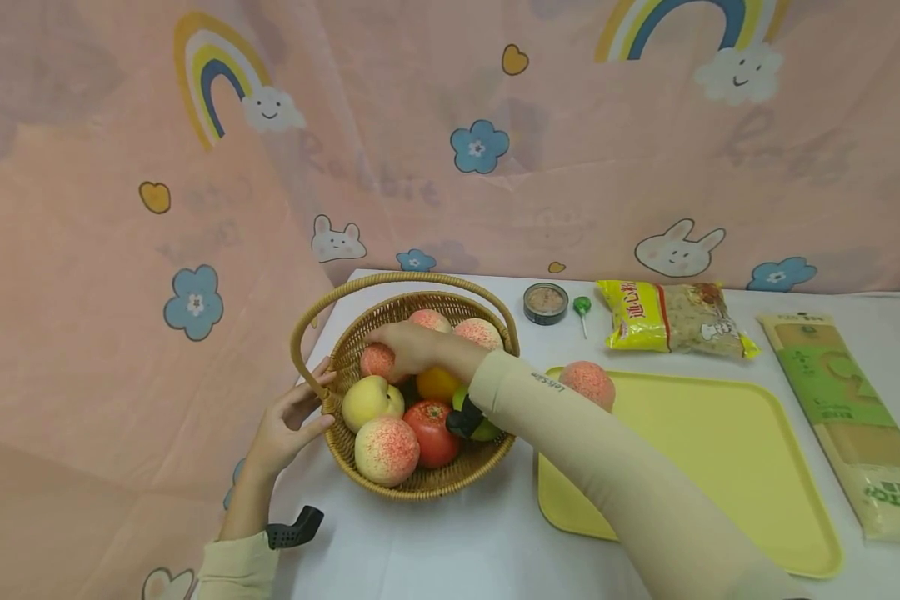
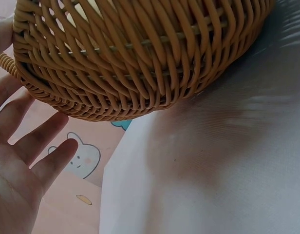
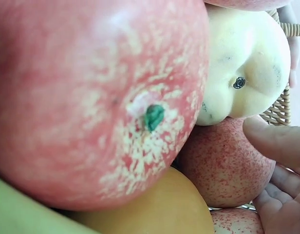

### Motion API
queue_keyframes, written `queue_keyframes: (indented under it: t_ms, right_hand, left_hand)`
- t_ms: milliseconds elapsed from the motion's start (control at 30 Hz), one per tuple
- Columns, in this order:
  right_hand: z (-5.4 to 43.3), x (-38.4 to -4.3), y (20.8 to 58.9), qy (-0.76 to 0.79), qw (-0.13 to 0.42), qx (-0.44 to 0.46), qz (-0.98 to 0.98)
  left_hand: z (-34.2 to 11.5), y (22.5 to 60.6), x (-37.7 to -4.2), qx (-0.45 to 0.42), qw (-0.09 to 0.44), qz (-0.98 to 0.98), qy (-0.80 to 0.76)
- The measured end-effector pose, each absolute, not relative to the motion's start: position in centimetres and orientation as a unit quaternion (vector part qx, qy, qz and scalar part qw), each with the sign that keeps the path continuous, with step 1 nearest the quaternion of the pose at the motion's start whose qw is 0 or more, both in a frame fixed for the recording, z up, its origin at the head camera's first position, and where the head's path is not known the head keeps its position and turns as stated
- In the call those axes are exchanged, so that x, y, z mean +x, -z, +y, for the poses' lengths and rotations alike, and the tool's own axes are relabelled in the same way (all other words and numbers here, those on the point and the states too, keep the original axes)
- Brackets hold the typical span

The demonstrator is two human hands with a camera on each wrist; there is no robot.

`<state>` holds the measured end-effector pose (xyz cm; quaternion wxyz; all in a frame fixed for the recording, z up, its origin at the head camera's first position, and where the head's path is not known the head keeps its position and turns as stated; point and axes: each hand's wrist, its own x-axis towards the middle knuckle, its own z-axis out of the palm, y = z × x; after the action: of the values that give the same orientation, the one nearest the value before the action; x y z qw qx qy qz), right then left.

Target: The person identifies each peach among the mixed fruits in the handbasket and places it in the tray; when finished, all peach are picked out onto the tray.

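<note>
A wicker basket (image 1: 420,492) with an arched handle holds several fruits. My right hand (image 1: 412,346) reaches in from the right and grips a small reddish peach (image 1: 377,360) at the basket's left side. In the right wrist view, the thumb lies on that speckled peach (image 3: 228,165) and the fingers curl at its other side. My left hand (image 1: 288,425) touches the basket's left rim near the handle's base, its fingers fairly straight. Around the held peach lie a pale yellow fruit (image 1: 371,402), a pink-and-cream peach (image 1: 387,451), a red fruit (image 1: 433,433) and an orange fruit (image 1: 438,383).
Right of the basket is a yellow tray (image 1: 705,450), with another peach (image 1: 588,384) at its upper-left corner. Behind are a round tin (image 1: 545,302), a green lollipop (image 1: 582,307) and a yellow food bag (image 1: 675,318). A long noodle-like packet (image 1: 847,417) lies at far right.
</note>
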<state>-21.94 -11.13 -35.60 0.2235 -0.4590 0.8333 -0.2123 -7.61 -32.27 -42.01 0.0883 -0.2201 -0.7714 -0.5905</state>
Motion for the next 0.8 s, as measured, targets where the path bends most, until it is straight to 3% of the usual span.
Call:
queue_keyframes:
  t_ms: [300,567,800]
  right_hand:
    - [-12.1,-22.1,35.3,0.147,0.238,-0.476,0.834]
    - [-12.7,-22.4,34.9,0.038,0.199,-0.514,0.834]
    - [-12.4,-23.0,34.9,0.061,0.208,-0.511,0.832]
  left_hand:
    - [-32.3,42.3,-7.6,-0.226,0.094,-0.774,0.584]
    - [-32.2,42.3,-7.5,-0.228,0.096,-0.772,0.585]
    - [-32.2,42.2,-7.5,-0.225,0.092,-0.775,0.584]
